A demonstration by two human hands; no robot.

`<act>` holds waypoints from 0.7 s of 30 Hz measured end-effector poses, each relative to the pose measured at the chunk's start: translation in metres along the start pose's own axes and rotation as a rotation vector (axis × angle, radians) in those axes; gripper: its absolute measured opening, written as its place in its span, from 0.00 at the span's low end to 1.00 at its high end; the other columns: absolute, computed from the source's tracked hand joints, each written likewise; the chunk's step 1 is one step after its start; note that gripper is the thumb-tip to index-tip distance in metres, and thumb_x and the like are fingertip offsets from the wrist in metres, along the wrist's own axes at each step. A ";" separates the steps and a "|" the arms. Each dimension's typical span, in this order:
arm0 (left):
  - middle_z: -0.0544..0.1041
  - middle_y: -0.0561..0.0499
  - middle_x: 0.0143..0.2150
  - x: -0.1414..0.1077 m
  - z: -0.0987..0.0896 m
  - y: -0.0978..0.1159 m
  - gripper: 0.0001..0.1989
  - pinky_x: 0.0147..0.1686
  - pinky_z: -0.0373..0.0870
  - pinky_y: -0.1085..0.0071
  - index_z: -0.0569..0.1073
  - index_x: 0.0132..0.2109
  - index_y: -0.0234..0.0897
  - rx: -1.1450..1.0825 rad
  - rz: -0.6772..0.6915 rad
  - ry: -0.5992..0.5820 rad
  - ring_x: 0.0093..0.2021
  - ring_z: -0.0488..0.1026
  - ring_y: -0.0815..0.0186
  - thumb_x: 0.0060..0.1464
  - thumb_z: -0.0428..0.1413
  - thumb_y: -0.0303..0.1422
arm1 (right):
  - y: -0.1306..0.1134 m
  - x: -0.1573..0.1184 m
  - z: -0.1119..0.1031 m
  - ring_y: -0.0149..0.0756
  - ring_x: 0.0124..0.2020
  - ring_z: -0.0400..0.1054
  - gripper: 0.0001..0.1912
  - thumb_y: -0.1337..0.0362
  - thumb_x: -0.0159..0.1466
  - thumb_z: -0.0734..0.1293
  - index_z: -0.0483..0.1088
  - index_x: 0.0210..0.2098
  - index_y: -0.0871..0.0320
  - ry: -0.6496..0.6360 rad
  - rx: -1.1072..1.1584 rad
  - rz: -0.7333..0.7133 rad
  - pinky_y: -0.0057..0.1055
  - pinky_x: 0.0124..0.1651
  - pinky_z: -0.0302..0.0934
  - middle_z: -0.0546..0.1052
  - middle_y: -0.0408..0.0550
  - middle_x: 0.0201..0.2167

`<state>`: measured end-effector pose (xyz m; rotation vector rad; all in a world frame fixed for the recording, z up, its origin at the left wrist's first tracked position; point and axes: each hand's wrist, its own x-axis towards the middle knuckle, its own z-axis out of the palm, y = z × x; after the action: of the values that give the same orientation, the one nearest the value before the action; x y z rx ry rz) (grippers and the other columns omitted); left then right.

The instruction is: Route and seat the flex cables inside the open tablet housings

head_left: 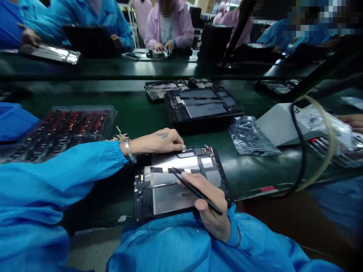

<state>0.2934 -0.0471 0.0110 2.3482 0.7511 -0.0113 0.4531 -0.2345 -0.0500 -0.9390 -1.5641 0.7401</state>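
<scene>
An opened tablet point(176, 196) lies in front of me at the bench's near edge, its inner side up, showing silver panels, black strips and small boards. Black tweezers point(198, 192) are held in my right hand point(212, 204) above the tablet, their tips pointing to the far left over the silver panel. My left hand point(167, 140) rests at the tablet's far edge, its fingers curled and pressed together. Whatever those fingertips pinch there, if anything, is hidden. A metal bracelet point(130, 151) circles the left wrist.
Beyond the tablet sits a stack of similar opened tablets point(204, 109). On the left are a clear tray of small red-and-black parts point(70, 124) and a blue bin point(15, 121). A plastic bag point(252, 136), white box point(283, 121) and looped hoses point(330, 139) occupy the right. Co-workers sit opposite.
</scene>
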 end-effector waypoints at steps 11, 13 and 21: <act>0.74 0.53 0.29 -0.013 -0.009 0.016 0.17 0.30 0.59 0.74 0.76 0.47 0.32 -0.392 -0.053 -0.009 0.29 0.66 0.70 0.57 0.59 0.41 | 0.010 0.002 0.004 0.34 0.48 0.76 0.26 0.72 0.72 0.58 0.64 0.66 0.48 -0.103 -0.187 -0.238 0.35 0.51 0.74 0.80 0.46 0.46; 0.73 0.54 0.30 -0.014 -0.012 0.019 0.16 0.30 0.58 0.74 0.78 0.45 0.33 -0.411 -0.030 0.030 0.30 0.65 0.71 0.55 0.61 0.40 | 0.009 0.002 -0.007 0.37 0.56 0.74 0.23 0.71 0.72 0.59 0.65 0.65 0.54 -0.230 -0.349 -0.417 0.37 0.56 0.72 0.79 0.52 0.52; 0.72 0.56 0.29 -0.024 -0.018 0.029 0.21 0.24 0.50 0.73 0.75 0.51 0.35 -0.680 -0.067 0.218 0.23 0.59 0.74 0.49 0.65 0.34 | -0.001 0.025 -0.081 0.45 0.63 0.69 0.20 0.74 0.68 0.64 0.72 0.58 0.54 -0.384 -0.909 -0.917 0.47 0.65 0.67 0.74 0.54 0.61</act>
<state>0.2851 -0.0669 0.0472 1.6888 0.7844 0.4135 0.5310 -0.2151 -0.0219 -0.5542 -2.4555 -0.5315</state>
